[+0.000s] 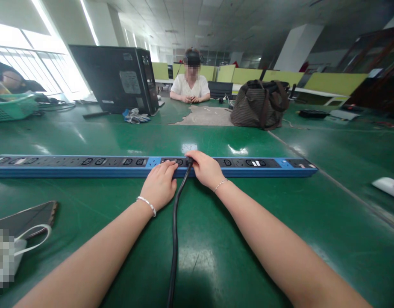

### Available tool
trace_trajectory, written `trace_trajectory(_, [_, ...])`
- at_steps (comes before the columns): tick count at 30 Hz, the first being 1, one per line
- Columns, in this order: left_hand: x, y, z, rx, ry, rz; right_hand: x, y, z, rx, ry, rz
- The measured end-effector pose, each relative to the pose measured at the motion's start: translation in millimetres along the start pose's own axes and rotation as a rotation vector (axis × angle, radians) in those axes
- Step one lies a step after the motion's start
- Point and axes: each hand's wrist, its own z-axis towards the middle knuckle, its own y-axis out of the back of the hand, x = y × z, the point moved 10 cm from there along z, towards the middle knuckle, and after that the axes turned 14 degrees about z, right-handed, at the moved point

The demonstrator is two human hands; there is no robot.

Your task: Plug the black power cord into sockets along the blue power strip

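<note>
A long blue power strip with a row of black sockets lies across the green table. My left hand is closed on its middle, fingers bent over the socket face and thumb by the front side. Just to the right, my right hand pinches a black plug against the socket row. How deep the plug sits in a socket is hidden by my fingers. From the plug a thick black cable runs down toward me over the table.
A black computer case stands at the back left, with gloves before it. A brown bag is at the back right. A person sits opposite. At left are a phone and a green basket.
</note>
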Motion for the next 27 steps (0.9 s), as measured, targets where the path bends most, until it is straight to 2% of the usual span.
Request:
trace_trajectory(4, [0.3, 0.5, -0.6, -0.010, 0.002, 0.004, -0.1, 0.6, -1.9, -0.021, 0.034, 0.026])
trace_trajectory(10, [1.2, -1.1, 0.6, 0.006, 0.013, -0.005, -3.4, 2.7, -7.2, -0.058, -0.044, -0.021])
trace_trajectory(18, [4.1, -2.2, 0.9, 0.012, 0.045, -0.045, -5.5, 2.4, -7.7, -0.057, -0.068, -0.037])
trace_trajectory(27, [3.6, -2.9, 1.0, 0.028, 0.039, -0.048, -7.9, 3.3, -8.5, -0.033, -0.169, -0.117])
